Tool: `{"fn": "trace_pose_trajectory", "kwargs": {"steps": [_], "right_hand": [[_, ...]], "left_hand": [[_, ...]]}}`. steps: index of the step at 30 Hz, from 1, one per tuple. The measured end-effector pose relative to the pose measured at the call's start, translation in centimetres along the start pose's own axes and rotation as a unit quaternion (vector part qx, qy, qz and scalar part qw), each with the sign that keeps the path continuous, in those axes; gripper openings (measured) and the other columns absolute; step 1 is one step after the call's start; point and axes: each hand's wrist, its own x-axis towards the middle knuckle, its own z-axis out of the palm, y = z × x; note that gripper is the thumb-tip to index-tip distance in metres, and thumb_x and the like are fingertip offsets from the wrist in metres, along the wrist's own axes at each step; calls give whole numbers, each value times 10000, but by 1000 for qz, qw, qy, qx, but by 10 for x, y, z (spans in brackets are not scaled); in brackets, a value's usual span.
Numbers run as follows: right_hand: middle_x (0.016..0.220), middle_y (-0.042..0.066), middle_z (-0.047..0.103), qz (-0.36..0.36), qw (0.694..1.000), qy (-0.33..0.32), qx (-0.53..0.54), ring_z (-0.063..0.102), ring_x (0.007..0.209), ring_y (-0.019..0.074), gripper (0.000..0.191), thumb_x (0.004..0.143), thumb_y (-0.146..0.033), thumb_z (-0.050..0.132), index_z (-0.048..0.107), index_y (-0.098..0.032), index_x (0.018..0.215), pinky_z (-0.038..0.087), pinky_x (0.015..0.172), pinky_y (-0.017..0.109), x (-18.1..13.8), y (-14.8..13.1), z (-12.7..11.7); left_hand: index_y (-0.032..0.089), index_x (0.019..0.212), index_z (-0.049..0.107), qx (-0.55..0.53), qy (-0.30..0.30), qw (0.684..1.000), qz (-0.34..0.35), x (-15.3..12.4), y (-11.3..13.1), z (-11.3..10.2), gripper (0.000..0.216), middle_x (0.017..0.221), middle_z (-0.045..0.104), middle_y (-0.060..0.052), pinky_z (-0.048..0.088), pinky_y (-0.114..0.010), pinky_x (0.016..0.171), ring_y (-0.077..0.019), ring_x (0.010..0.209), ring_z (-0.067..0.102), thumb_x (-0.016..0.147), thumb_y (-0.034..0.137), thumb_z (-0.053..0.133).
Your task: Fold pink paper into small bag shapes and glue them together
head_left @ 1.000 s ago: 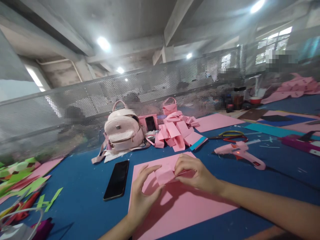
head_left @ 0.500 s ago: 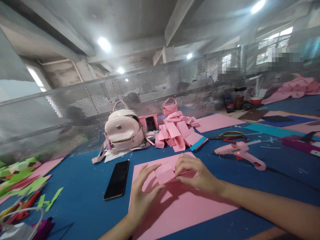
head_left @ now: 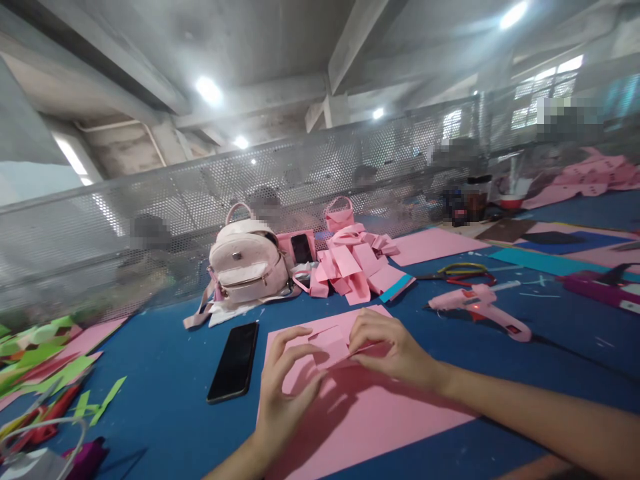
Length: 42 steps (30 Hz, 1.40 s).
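The right hand (head_left: 385, 343) has its thumb and fingers pressed narrowly together on the right-hand edge of a small folded pink paper (head_left: 331, 347), holding it tilted above a large pink sheet (head_left: 370, 427). At the opposite edge, the left hand (head_left: 285, 390) curves around in a wide C, the thumb standing well apart from the other fingers; its fingertips come right up to the paper, though from here I cannot tell whether they grip it or only steady it. So the folded piece sits between the two sets of fingers, with the big sheet spread beneath them on a blue table (head_left: 165, 413). Just left of the left fingers lies a black phone (head_left: 233, 363), and farther out that way I see green paper strips (head_left: 107, 400). To the right of the right fingers rests a pink glue gun (head_left: 483, 310), its nozzle pointing left, with scissors (head_left: 465, 271) just beyond it. Straight out past the fingertips is a heap of pink paper pieces (head_left: 350, 263), a small pink paper bag (head_left: 340, 219) on the far side of it, and to the heap's left stands a pale pink backpack (head_left: 247, 263).
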Motion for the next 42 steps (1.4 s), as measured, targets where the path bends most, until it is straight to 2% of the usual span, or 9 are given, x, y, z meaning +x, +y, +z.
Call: {"fn": "trace_pose_trajectory", "kwargs": {"steps": [4,24,33,42], "right_hand": [[759,44,710,-2,1000,1,-1,611,777,192,193,933,-337,712,711,-195,802,485,734,332,0,0,0],[748,49,709,1,1000,-4,-5,618,774,199,217,938,-358,701,712,-195,794,494,735,339,1,0,1],[747,46,708,1,1000,-2,-3,617,771,197,195,933,-335,708,714,-198,795,491,732,340,0,2,1],[754,47,709,1,1000,-2,1,615,773,198,174,928,-317,716,718,-197,802,486,722,336,-1,2,1]], "left_hand": [[268,983,735,-7,5,1000,6,1,2,-2,134,1224,615,-71,487,-389,993,-259,1163,612,892,172,715],[316,936,811,-21,27,999,-28,9,-4,-14,162,1167,694,-49,477,-386,958,-255,1100,644,932,216,683],[329,881,818,-20,36,999,-26,9,-7,-14,122,1131,702,-33,487,-388,934,-252,1065,654,881,225,753],[274,787,782,-42,35,997,-51,7,-8,-13,98,1113,697,-48,473,-382,944,-264,1108,633,874,239,757]]}}
